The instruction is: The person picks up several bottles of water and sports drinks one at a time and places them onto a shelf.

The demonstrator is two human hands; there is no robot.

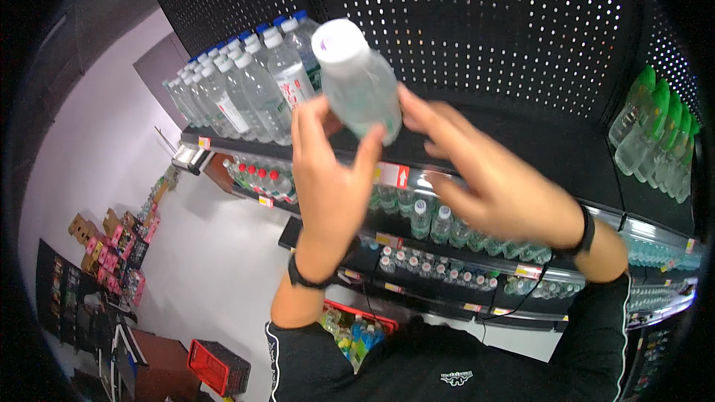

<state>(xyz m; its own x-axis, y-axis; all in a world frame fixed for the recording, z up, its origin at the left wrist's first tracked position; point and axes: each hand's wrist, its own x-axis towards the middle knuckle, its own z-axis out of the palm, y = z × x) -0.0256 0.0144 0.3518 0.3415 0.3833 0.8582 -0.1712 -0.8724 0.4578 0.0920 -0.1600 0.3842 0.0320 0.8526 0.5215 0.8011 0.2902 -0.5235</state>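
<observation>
A clear plastic water bottle (361, 85) with a white cap is held up in front of the top shelf, tilted with its cap toward me and to the left. My left hand (331, 164) is closed round the lower part of the bottle, thumb on the near side. My right hand (484, 167) is beside it with fingers stretched out and somewhat blurred. Its index fingertip is at the bottle's right side; whether it touches cannot be told. Behind my left hand, rows of clear bottles (246, 93) with white and blue caps stand on the upper shelf.
Green-capped bottles (655, 134) stand at the far right of the black top shelf (514, 141). Lower shelves hold more water bottles (439, 227) and red-capped bottles (261, 179). A red basket with bottles (357, 335) is below me; another red basket (216, 367) sits on the floor, left.
</observation>
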